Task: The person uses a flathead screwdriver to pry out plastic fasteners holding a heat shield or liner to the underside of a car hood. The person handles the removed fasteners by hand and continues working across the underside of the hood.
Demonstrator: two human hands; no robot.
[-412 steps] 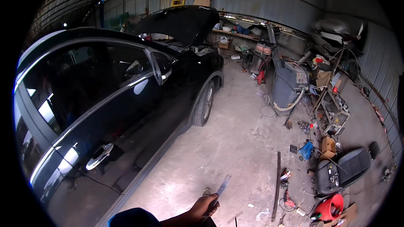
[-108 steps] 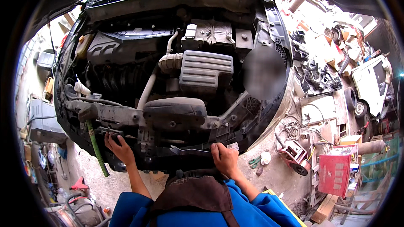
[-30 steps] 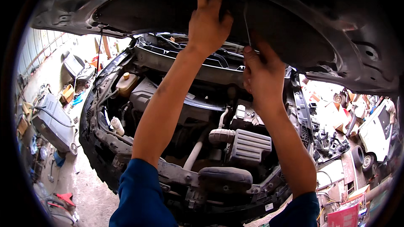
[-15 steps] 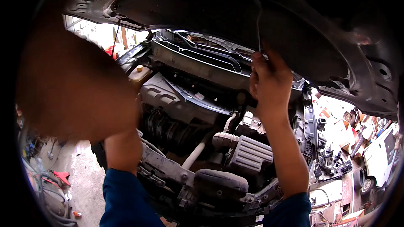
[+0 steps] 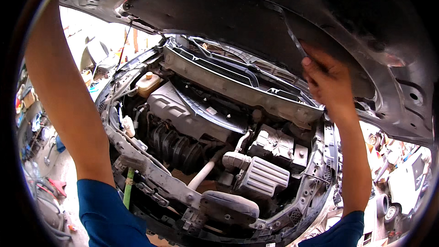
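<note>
My right hand (image 5: pixel 328 77) is closed around a slim grey hood prop rod (image 5: pixel 291 32), thumb along its lower end. The rod slants up and left in front of the dark underside of the raised car hood (image 5: pixel 219 16); whether its tip touches the hood I cannot tell. My left arm (image 5: pixel 73 96) reaches up past the upper left edge, and its hand is out of sight. Below both arms lies the open engine bay, with a grey engine cover (image 5: pixel 183 112), a ribbed air filter box (image 5: pixel 263 177) and a battery (image 5: pixel 273 142).
A yellowish fluid tank (image 5: pixel 147 84) stands at the bay's far left. The front crossmember (image 5: pixel 178 180) runs across the near side, with a green bar (image 5: pixel 129 188) by its left end. Cluttered parts and a white vehicle panel (image 5: pixel 407 180) lie right of the car.
My left hand, blurred over the left side before, has risen out of view. My right hand has moved right with the rod, which now leans left. The engine bay shows more fully.
</note>
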